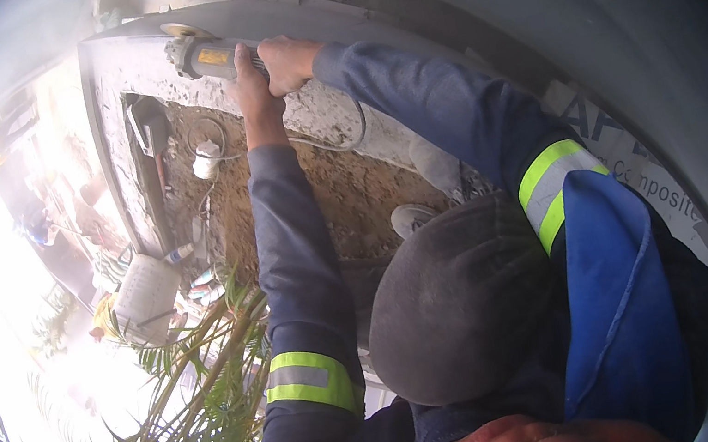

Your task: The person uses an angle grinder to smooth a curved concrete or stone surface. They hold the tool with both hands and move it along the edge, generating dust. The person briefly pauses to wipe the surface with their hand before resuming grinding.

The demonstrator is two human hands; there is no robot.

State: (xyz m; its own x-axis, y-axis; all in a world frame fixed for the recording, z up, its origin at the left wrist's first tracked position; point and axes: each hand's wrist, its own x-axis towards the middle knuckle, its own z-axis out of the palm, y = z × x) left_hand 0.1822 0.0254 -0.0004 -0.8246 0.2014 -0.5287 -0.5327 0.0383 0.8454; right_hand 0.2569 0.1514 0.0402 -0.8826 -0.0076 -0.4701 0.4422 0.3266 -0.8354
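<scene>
My left hand (pixel 256 92) and my right hand (pixel 287 63) are closed on the barrel of a grey power grinder (pixel 210 58) with a yellow label, held over a pale, rough ledge (pixel 312 111) at top centre. Its disc (pixel 186 30) is near the grey upper edge of the structure; whether they touch I cannot tell. A cord (pixel 341 145) loops down from the tool. Below lie brown dirt (pixel 230 204), a small white object (pixel 207 159) and a hand tool (pixel 150 133). A grey rounded fabric shape (pixel 456 298) hides much of the lower centre.
A white bucket (pixel 147 298), small containers (pixel 205 283) and palm fronds (pixel 154 423) are at lower left, beside a glaring bright area with indistinct clutter. A shoe (pixel 410 219) shows on the dirt. A lettered panel (pixel 638 183) runs along the right.
</scene>
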